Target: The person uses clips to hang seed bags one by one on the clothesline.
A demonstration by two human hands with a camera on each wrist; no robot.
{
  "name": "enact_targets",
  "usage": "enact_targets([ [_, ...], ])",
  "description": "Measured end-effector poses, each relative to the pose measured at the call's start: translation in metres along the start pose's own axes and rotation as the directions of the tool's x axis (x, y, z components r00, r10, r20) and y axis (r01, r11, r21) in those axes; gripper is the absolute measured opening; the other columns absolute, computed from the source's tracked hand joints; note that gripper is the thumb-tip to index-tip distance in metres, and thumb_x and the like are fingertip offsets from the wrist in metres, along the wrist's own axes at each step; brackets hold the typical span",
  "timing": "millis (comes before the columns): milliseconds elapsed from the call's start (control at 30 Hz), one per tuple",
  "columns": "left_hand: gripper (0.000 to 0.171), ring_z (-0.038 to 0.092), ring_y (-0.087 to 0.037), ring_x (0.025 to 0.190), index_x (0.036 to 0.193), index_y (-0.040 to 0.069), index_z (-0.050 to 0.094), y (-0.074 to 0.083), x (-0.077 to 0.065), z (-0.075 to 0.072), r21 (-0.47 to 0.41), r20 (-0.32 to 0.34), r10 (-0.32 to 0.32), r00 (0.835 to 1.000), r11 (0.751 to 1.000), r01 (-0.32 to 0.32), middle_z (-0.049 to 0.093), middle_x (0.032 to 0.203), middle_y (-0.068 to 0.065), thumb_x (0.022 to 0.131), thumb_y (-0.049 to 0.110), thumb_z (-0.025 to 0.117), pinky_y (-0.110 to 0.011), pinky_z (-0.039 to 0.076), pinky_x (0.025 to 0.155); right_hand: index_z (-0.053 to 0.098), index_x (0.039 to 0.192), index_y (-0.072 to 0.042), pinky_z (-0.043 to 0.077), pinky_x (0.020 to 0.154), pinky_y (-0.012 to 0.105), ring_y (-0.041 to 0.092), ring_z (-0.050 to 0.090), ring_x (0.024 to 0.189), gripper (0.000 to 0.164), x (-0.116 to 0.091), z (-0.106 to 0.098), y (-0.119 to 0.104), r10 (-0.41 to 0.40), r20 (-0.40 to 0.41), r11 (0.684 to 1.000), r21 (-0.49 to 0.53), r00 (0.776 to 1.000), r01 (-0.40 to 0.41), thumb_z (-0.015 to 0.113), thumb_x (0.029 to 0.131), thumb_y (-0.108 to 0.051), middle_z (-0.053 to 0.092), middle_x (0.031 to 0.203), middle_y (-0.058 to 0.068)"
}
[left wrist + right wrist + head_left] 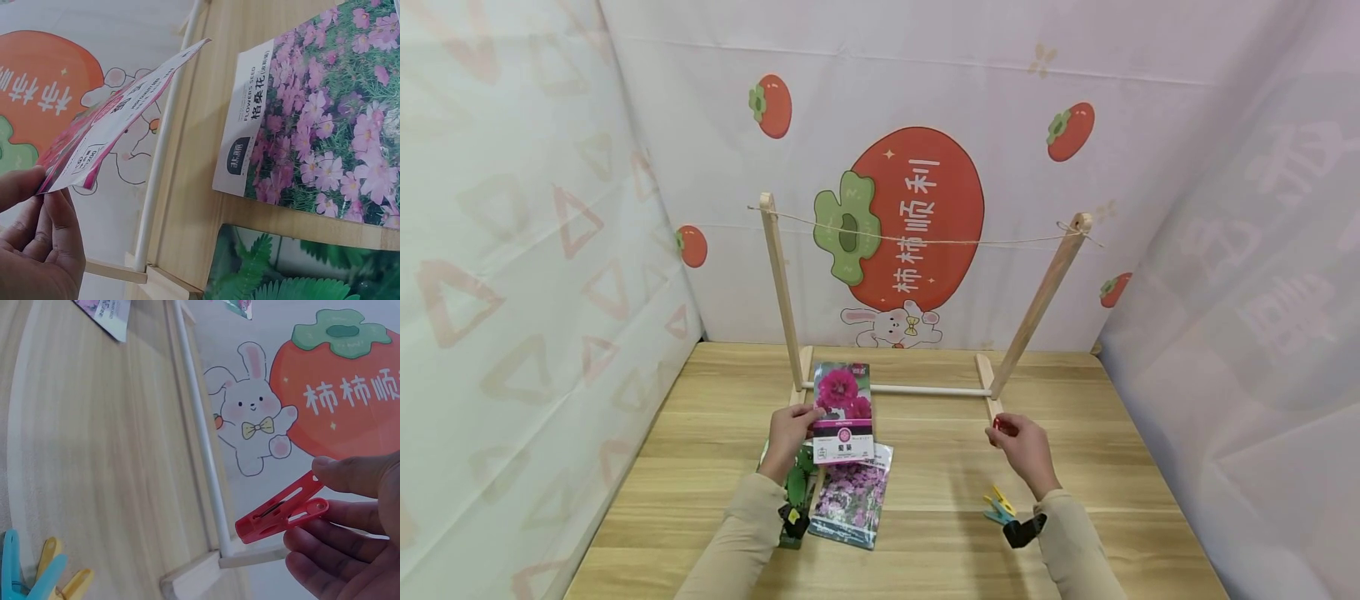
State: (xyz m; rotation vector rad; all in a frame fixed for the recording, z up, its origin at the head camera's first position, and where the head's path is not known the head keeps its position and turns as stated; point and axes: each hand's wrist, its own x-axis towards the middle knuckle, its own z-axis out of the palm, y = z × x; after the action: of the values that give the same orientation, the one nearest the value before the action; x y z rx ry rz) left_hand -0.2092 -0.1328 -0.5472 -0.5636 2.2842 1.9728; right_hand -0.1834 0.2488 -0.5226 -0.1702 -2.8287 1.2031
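My left hand point(790, 435) pinches the side edge of a seed packet point(843, 412) with a dark pink flower on it, raised above the table. In the left wrist view that packet point(119, 119) tilts away from the thumb and fingers. Under it on the table lie a pink-flower seed packet point(850, 504) and a green-leaf packet point(797, 483), partly covered by my left arm. At the right, my right hand point(1027, 448) pinches a red clothespin point(281, 509) by its handle ends between thumb and fingers.
A wooden frame with two posts point(1045, 304) and a white crossbar point(928, 390) stands at the back of the table. A string point(917, 242) sags between the post tops. Yellow and blue clothespins point(999, 507) lie beside my right wrist.
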Motion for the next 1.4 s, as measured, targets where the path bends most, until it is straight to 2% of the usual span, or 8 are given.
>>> enact_targets([
  [167,0.028,0.063,-0.014,0.071,0.111,-0.003,0.07,0.005,0.0,-0.001,-0.025,0.0,0.016,1.0,1.0,-0.016,0.072,0.094,-0.015,0.092,0.017,0.068,-0.024,0.054,0.064,0.065,0.119,0.007,0.056,0.078,0.04,0.03,0.066,0.094,0.037,0.0,-0.003,-0.006,0.004,-0.002,0.999,0.034,1.0,-0.004,0.07,0.089,-0.015,0.069,0.105,0.022],
  [467,0.029,0.063,-0.016,0.078,0.112,0.0,0.07,0.016,-0.001,-0.001,-0.027,-0.009,0.003,1.0,1.0,-0.003,0.071,0.1,-0.014,0.091,0.021,0.069,-0.026,0.054,0.07,0.066,0.118,0.004,0.05,0.068,0.017,0.028,0.067,0.094,0.034,0.002,-0.005,-0.02,-0.007,-0.05,0.992,0.123,0.999,0.013,0.071,0.089,-0.014,0.071,0.104,0.021],
  [633,0.029,0.064,-0.017,0.081,0.111,0.0,0.07,0.022,-0.002,-0.002,-0.04,-0.008,0.019,1.0,0.999,-0.019,0.07,0.101,-0.013,0.091,0.02,0.07,-0.032,0.055,0.077,0.068,0.116,0.002,0.049,0.07,0.015,0.02,0.068,0.09,0.032,0.003,-0.008,-0.034,-0.011,-0.07,0.984,0.175,0.997,0.023,0.071,0.089,-0.013,0.072,0.104,0.02],
  [767,0.03,0.065,-0.02,0.078,0.111,0.0,0.07,0.027,-0.005,-0.004,-0.041,-0.011,0.037,0.999,0.998,-0.037,0.071,0.099,-0.014,0.09,0.022,0.07,-0.028,0.052,0.066,0.068,0.116,0.003,0.048,0.071,0.011,0.011,0.066,0.087,0.032,0.004,-0.013,-0.043,-0.026,-0.072,0.978,0.204,0.997,0.04,0.072,0.089,-0.013,0.071,0.106,0.021],
  [867,0.032,0.065,-0.018,0.076,0.114,0.0,0.069,0.031,-0.006,-0.007,-0.032,-0.012,0.048,0.999,0.998,-0.048,0.07,0.103,-0.017,0.091,0.023,0.069,-0.024,0.05,0.064,0.068,0.116,0.004,0.047,0.071,0.008,0.005,0.064,0.085,0.033,0.006,-0.018,-0.048,-0.041,-0.084,0.974,0.219,0.996,0.059,0.072,0.089,-0.014,0.071,0.106,0.022],
  [1033,0.035,0.065,-0.014,0.078,0.117,-0.002,0.068,0.039,-0.006,-0.01,-0.029,-0.021,0.066,0.998,0.997,-0.067,0.067,0.115,-0.021,0.091,0.022,0.069,-0.031,0.055,0.078,0.067,0.118,0.002,0.045,0.073,0.006,-0.007,0.059,0.082,0.036,0.009,-0.027,-0.056,-0.038,-0.097,0.97,0.237,0.995,0.06,0.073,0.088,-0.017,0.07,0.11,0.021],
  [1167,0.035,0.066,-0.014,0.078,0.117,-0.003,0.067,0.043,-0.004,-0.014,-0.046,-0.029,0.078,0.997,0.996,-0.079,0.069,0.113,-0.021,0.091,0.019,0.069,-0.034,0.057,0.081,0.066,0.118,0.003,0.046,0.073,0.005,-0.012,0.056,0.079,0.036,0.01,-0.033,-0.062,-0.047,-0.106,0.961,0.266,0.993,0.074,0.073,0.088,-0.017,0.07,0.11,0.022],
  [1400,0.033,0.063,-0.009,0.074,0.114,-0.005,0.068,0.052,-0.004,-0.015,-0.078,-0.042,0.089,0.995,0.993,-0.092,0.071,0.102,-0.015,0.089,0.018,0.071,-0.024,0.055,0.072,0.067,0.116,0.002,0.046,0.073,0.005,-0.014,0.056,0.079,0.034,0.01,-0.036,-0.069,-0.065,-0.124,0.949,0.301,0.99,0.1,0.073,0.088,-0.016,0.069,0.11,0.023],
])
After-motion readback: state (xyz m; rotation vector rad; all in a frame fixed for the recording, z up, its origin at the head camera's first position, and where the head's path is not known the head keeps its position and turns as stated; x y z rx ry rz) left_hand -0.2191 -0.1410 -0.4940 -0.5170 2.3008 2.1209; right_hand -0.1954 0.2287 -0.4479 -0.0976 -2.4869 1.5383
